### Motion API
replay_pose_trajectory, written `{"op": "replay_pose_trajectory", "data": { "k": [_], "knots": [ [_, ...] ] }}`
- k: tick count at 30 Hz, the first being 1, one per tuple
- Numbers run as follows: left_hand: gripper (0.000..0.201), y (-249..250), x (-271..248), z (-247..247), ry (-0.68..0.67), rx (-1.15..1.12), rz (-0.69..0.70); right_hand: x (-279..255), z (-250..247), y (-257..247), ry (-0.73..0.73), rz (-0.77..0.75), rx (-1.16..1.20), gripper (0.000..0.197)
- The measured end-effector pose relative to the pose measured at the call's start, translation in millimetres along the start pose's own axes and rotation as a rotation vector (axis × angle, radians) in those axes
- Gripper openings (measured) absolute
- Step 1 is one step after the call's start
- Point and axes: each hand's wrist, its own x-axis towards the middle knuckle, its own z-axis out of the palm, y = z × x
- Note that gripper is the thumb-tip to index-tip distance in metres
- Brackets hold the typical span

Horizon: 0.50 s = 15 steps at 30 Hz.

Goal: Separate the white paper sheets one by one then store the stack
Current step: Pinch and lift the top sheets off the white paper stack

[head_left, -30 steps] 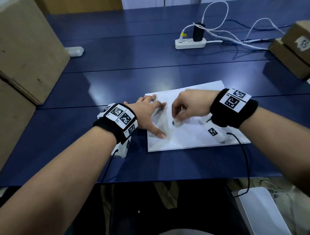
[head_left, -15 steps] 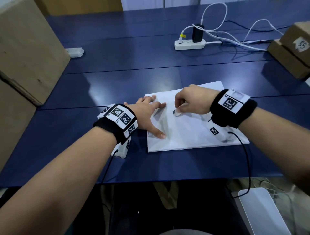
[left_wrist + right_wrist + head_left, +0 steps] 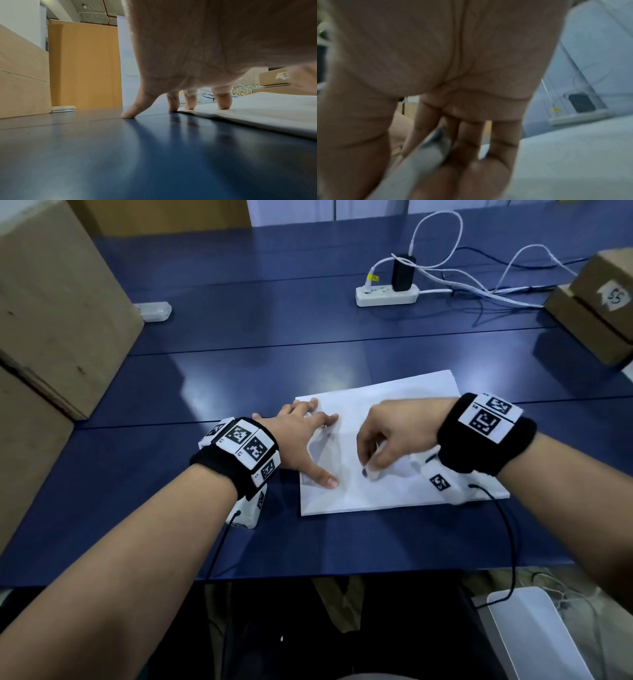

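- Surface: dark blue table (image 3: 239,371), glossy, with seam lines running left to right; one seam passes just beyond the far edge of the paper stack (image 3: 394,474).
- Paper stack: white sheets lying flat near the table's front edge, slightly rotated, far right corner furthest away. Top sheet is rumpled between the two hands.
- Left hand (image 3: 301,440): spread flat, fingers straight, pressing on the stack's left part. Left wrist view shows two fingertips (image 3: 223,104) on the paper and the other fingertips on the bare table beside the stack's left edge.
- Right hand (image 3: 394,436): over the stack's middle, fingers curled down, thumb and fingers pinching a raised fold of the top sheet. A small dark object (image 3: 364,472) sits at the fingertips; too blurred to say what it is.
- Left of the stack: big cardboard boxes (image 3: 51,320) at the table's left edge, well apart; a small white device (image 3: 154,310) on the table beside them.
- Beyond the stack: white power strip (image 3: 387,294) with a black adapter (image 3: 403,272) plugged in, white cables (image 3: 479,285) trailing to the right. Well apart from the paper.
- Far right of the stack: two stacked cardboard boxes (image 3: 599,313), the upper one labelled "55".
- Open room: bare table between stack and power strip, also between stack and left boxes. Right of the stack, bare table up to the right boxes.
- Front edge of the table is near the stack's near edge. Below it, a white bin-like object (image 3: 534,638) on the floor to the right.
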Motion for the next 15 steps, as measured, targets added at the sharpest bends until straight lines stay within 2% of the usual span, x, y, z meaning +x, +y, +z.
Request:
{"op": "replay_pose_trajectory", "data": {
  "k": [1, 2, 6, 7, 8, 11, 13, 15],
  "knots": [
    [0.129, 0, 0, 0, 0.0, 0.0, 0.001, -2, 2, -2, -0.033, -0.007, 0.02, 0.016],
    [0.128, 0, 1, 1, 0.0, 0.001, 0.005, -2, 3, -1, -0.001, -0.009, 0.022, 0.016],
    [0.127, 0, 1, 0, -0.009, 0.009, 0.005, 8, -6, 7, 0.336, 0.065, -0.019, 0.016],
    [0.127, 0, 2, -1, -0.012, 0.01, 0.005, 7, -7, 8, 0.335, 0.068, -0.018, 0.015],
    [0.127, 0, 2, 0, -0.013, 0.009, 0.005, 5, -7, 8, 0.273, 0.053, -0.013, 0.014],
    [0.129, 0, 3, 0, -0.017, 0.004, 0.003, -3, -1, 0, 0.005, 0.024, 0.009, 0.017],
    [0.129, 0, 2, 0, -0.019, 0.004, 0.0, -2, 2, 1, 0.039, 0.025, 0.017, 0.018],
    [0.127, 1, 1, -1, -0.018, 0.007, -0.001, 4, -1, 5, 0.214, 0.046, 0.002, 0.017]
  ]
}}
